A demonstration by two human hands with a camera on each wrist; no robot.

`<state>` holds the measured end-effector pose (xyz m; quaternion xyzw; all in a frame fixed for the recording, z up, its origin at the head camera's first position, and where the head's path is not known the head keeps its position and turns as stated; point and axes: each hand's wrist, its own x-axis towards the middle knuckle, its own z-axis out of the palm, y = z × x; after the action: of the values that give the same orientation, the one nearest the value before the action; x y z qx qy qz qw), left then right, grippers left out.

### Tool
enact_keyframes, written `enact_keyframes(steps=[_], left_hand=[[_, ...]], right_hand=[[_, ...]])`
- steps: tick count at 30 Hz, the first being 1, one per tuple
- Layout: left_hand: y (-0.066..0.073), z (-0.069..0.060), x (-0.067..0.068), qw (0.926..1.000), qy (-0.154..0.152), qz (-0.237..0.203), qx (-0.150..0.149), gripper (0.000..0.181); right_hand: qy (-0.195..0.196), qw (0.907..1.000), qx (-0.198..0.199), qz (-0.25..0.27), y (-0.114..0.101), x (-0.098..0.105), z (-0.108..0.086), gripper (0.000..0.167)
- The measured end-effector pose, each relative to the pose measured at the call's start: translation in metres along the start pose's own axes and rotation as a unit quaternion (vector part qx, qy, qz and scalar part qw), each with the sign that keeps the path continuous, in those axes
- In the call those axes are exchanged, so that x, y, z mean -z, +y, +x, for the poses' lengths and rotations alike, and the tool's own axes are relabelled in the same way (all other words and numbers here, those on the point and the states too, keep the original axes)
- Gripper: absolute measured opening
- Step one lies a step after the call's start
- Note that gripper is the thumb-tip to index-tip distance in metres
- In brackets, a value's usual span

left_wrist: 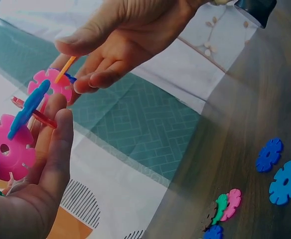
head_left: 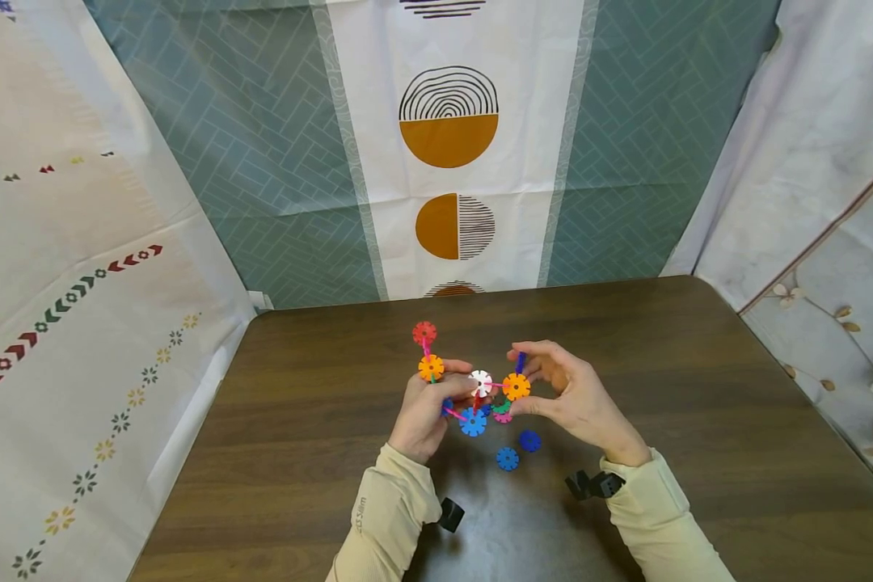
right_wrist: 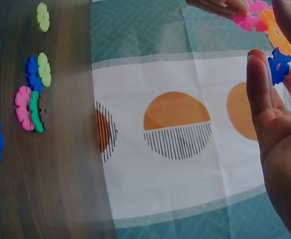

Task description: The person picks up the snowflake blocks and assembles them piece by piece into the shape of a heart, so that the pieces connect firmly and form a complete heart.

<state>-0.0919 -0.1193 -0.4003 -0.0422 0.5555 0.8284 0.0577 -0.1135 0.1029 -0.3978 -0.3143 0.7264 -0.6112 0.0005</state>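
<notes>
A chain of notched plastic discs (head_left: 473, 422), slotted together edge to edge, hangs between both hands above the table. My left hand (head_left: 422, 412) grips its middle, near a white disc (head_left: 480, 383); in the left wrist view a pink disc (left_wrist: 8, 147) lies by the palm. The chain's far-left end rises through an orange disc (head_left: 431, 369) to a red disc (head_left: 424, 332). At the other end, my right hand (head_left: 578, 400) pinches around another orange disc (head_left: 516, 386) and the dark blue disc (head_left: 520, 362) joined to it. Fingers partly hide the joints.
Loose on the brown table (head_left: 320, 469) lie a light blue disc (head_left: 508, 459) and a dark blue disc (head_left: 530, 440). Beyond them is a small cluster with a pink disc (right_wrist: 23, 108), a green disc (right_wrist: 36, 112) and yellow-green discs (right_wrist: 43, 17). Patterned cloths hang around the table.
</notes>
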Motion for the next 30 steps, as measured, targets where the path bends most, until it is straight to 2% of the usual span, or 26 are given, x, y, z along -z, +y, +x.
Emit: enact_keyframes(steps=[5, 12, 17, 24, 30], left_hand=[[0.000, 0.000, 0.000, 1.0000, 0.000, -0.001, -0.001, 0.026], [0.000, -0.001, 0.000, 1.0000, -0.006, 0.004, 0.000, 0.039], [0.001, -0.001, 0.000, 1.0000, -0.004, 0.002, 0.000, 0.031], [0.002, -0.002, 0.000, 1.0000, -0.007, 0.004, -0.002, 0.034], [0.003, -0.001, 0.000, 0.9999, -0.010, 0.009, -0.003, 0.036]], right_hand=[[0.006, 1.0000, -0.004, -0.001, 0.001, 0.001, 0.000, 0.067], [0.003, 1.0000, -0.006, 0.000, 0.003, 0.002, 0.000, 0.067], [0.008, 0.9999, -0.008, 0.006, 0.003, 0.001, 0.000, 0.067], [-0.002, 0.9996, -0.027, -0.005, -0.022, -0.001, 0.001, 0.064], [-0.005, 0.9992, -0.036, -0.013, -0.022, 0.000, 0.001, 0.063]])
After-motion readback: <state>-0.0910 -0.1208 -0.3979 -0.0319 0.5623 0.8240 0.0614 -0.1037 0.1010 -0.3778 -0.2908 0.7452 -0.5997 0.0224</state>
